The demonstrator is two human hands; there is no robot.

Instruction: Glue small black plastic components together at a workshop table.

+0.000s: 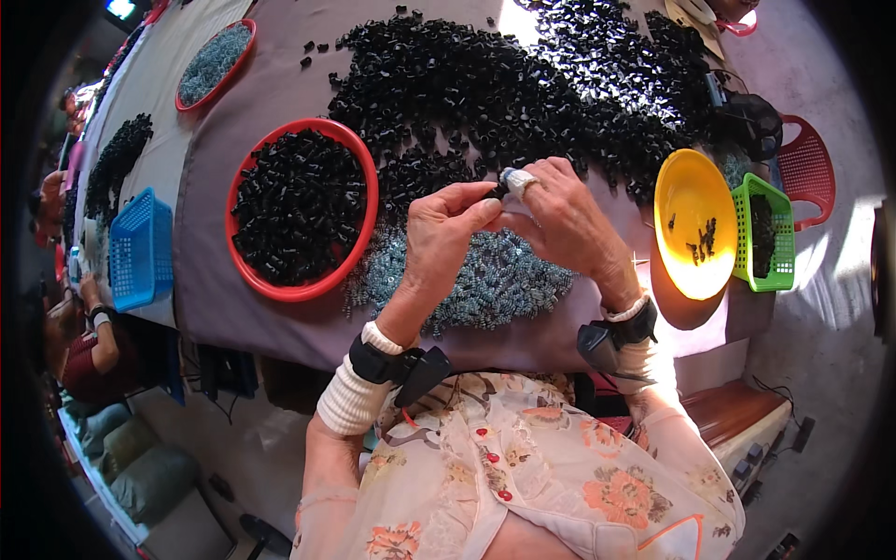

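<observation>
My left hand (439, 238) and my right hand (560, 219) meet over the table, fingertips pinched together on a small black part (499, 189). A white wrap covers my right fingertip beside it. Under my hands lies a pile of small pale blue-grey springs (504, 285). A red round tray (245, 187) full of small black parts sits to the left of my left hand. A large heap of the same black parts (523, 84) spreads over the grey tablecloth beyond my hands.
A yellow bowl (686, 201) with a few black bits and a green basket (770, 233) stand at the right, a red basket (810, 168) behind them. A blue basket (140, 247) and another red tray (217, 61) lie at the left, where other people sit.
</observation>
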